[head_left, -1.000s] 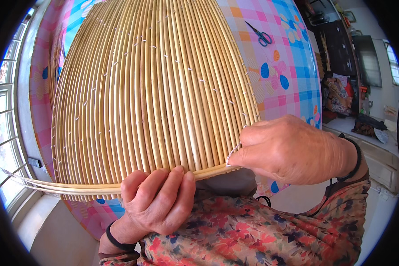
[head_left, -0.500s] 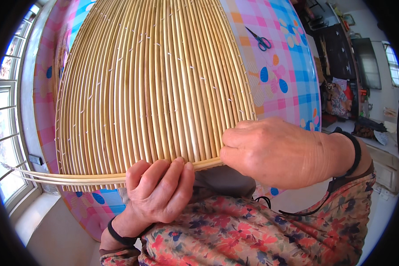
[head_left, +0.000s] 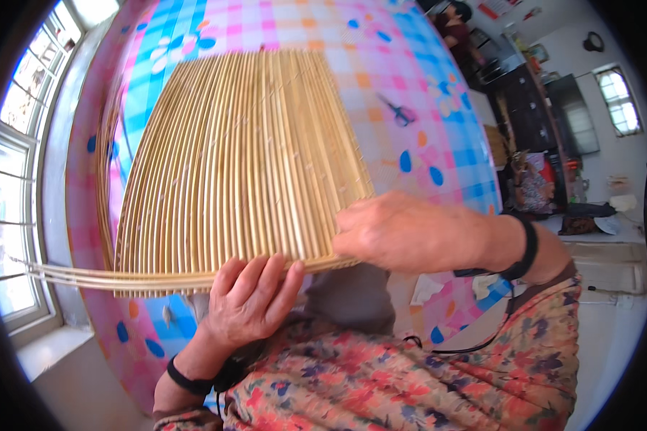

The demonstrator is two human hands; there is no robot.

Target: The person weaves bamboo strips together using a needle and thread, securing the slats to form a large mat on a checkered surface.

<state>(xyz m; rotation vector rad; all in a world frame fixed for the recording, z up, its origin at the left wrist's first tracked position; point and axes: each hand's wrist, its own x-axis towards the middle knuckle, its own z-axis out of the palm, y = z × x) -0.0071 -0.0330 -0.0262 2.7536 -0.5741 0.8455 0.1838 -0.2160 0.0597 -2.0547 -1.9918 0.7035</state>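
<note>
A mat of straight, pale yellow stalks (head_left: 223, 172), stitched with short white threads, lies before me with its near edge toward my body. Several thin loose stalks (head_left: 86, 277) run across this near edge and stick out past its left side. My left hand (head_left: 250, 300) is closed over the edge, its fingers on top, pressing the thin stalks against the mat. At the near right corner my right hand (head_left: 402, 231) is closed on the mat's edge, its fingertips hidden. Black bands circle both wrists.
Under the mat is a checked pink and blue cloth (head_left: 453, 169), with dark-handled scissors (head_left: 402, 115) on it, right of the mat. More thin stalks (head_left: 104, 187) lie along the left side. Barred windows (head_left: 11, 208) are at left. Another person (head_left: 459, 32) is at the far right.
The view has shifted, so the mat looks smaller and its far edge now shows. Both hands keep their places on the near edge.
</note>
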